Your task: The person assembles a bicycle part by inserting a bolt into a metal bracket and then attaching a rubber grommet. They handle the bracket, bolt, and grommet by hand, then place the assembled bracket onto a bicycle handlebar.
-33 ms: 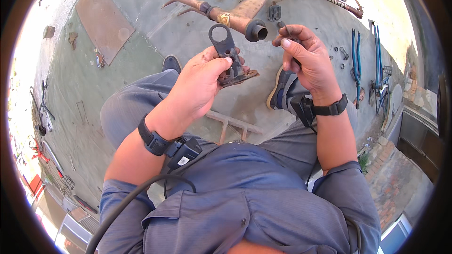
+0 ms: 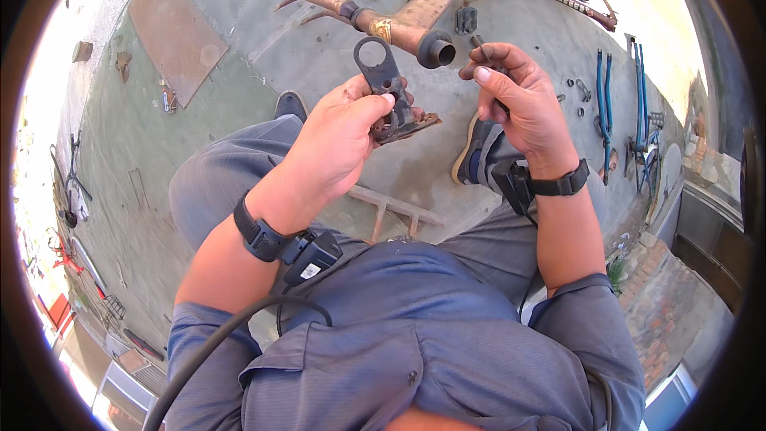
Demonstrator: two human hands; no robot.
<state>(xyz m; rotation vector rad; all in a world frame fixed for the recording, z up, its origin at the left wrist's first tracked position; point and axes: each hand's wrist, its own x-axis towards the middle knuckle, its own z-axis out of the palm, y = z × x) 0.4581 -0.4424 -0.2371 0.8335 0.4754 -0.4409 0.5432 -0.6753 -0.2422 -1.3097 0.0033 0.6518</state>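
My left hand [image 2: 327,136] is closed round a black metal bracket [image 2: 381,76] with a ring at its upper end, small holes in its plate and a rusty lower edge. The thumb presses on its face. To the right, my right hand [image 2: 523,96] pinches a thin dark rod-like piece [image 2: 477,41] whose tip sticks up past the fingers. Its other end is hidden in the grip, so I cannot tell its exact kind. The hands are apart. Just beyond them lies a worn brown bicycle frame [image 2: 419,16], with an open tube end facing me.
A black block-like part [image 2: 466,21] lies beside the frame. Small metal parts [image 2: 584,92] and blue fork-like tubes [image 2: 604,104] are at the right. A brown sheet [image 2: 175,36] lies far left. Between my legs is a wooden frame [image 2: 395,209]. A black cable [image 2: 231,323] crosses my left arm.
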